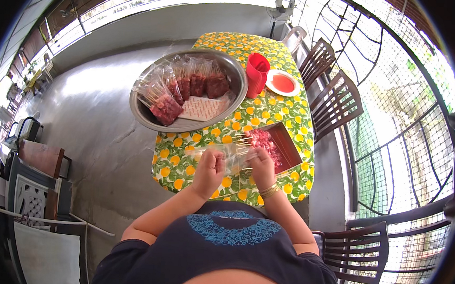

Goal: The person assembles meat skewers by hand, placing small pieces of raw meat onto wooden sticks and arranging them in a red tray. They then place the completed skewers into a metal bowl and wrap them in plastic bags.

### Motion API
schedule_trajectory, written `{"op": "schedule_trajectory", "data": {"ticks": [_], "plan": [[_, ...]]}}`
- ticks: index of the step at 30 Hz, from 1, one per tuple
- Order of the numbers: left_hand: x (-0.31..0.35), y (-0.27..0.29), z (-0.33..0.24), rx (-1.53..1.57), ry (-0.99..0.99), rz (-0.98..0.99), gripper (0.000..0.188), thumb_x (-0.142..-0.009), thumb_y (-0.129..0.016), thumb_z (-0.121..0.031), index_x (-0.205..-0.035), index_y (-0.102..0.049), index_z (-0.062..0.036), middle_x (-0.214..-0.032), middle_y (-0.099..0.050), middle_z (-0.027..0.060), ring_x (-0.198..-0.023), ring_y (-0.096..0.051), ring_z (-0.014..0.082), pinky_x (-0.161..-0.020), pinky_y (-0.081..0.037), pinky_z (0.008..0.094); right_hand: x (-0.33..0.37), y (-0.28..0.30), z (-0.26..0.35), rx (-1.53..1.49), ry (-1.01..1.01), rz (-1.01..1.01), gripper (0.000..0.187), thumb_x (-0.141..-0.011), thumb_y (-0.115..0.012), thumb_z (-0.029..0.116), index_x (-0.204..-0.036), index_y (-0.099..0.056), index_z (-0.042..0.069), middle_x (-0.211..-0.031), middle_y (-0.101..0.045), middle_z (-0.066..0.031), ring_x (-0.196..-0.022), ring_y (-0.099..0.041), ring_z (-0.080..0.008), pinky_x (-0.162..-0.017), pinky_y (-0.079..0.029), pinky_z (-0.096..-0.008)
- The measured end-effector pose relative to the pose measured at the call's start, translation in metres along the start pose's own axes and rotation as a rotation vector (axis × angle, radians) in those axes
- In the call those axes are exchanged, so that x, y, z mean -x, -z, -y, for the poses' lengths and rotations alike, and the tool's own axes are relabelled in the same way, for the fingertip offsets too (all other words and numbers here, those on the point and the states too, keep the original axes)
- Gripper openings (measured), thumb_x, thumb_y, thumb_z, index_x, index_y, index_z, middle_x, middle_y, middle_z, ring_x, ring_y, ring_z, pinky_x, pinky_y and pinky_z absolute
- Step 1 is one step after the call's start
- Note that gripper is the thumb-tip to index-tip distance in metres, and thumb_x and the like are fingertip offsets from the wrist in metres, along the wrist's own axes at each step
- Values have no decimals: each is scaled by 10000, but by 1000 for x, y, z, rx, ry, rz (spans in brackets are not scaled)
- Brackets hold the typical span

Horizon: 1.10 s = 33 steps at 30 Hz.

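Observation:
Between my hands, just above the table's near part, stretches a clear plastic bag (233, 157). My left hand (210, 169) is closed in a fist on the bag's left side. My right hand (261, 167), with gold-coloured bracelets at the wrist, pinches its right side. Beyond and partly behind my right hand lies a reddish-brown rectangular tray (288, 144). Skewered raw meat (264, 141) fills its left part, with the stick ends (242, 141) pointing left over the rim. My right hand hides some of the meat and the tray's near corner.
A large metal basin (240, 75) at the back left holds several bagged bundles of meat skewers (166, 108) and a white printed pack (201, 109). Behind the tray stand a red pitcher (256, 76) and a white plate (277, 90) with an orange-red centre. Dark chairs (338, 104) line the right.

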<state>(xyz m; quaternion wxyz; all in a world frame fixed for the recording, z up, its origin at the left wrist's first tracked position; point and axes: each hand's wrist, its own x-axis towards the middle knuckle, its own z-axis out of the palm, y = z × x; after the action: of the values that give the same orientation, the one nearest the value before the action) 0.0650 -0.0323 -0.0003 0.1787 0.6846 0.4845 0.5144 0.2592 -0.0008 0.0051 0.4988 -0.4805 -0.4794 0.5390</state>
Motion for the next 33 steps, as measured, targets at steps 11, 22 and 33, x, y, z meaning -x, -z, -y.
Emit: {"op": "schedule_trajectory", "data": {"ticks": [11, 22, 33], "plan": [[-32, 4, 20, 668, 497, -58, 104, -954, -614, 19, -1003, -544, -41, -846, -616, 50, -758, -641, 124, -694, -569, 276, 23, -7, 23, -443, -96, 445, 97, -987, -544, 21, -1043, -605, -30, -976, -691, -131, -925, -677, -220, -889, -537, -363], [-7, -21, 6, 503, 414, 5, 106, -923, -614, 46, -990, -575, -26, -912, -618, 51, -773, -626, 100, -677, -566, 268, 12, -11, 36, -899, 51, 216, 106, -1025, -497, 75, -1020, -602, 55, -1000, -690, -103, -1007, -677, -249, -986, -521, -444], [-31, 12, 19, 1772, 762, 693, 253, -839, -626, 15, -1092, -637, -1, -1047, -699, 111, -1005, -690, 289, -972, -525, 530, 13, 6, 39, -996, -215, 325, 265, -1031, -535, 215, -1203, -607, 28, -1043, -701, -75, -989, -671, -213, -948, -520, -406]]}}
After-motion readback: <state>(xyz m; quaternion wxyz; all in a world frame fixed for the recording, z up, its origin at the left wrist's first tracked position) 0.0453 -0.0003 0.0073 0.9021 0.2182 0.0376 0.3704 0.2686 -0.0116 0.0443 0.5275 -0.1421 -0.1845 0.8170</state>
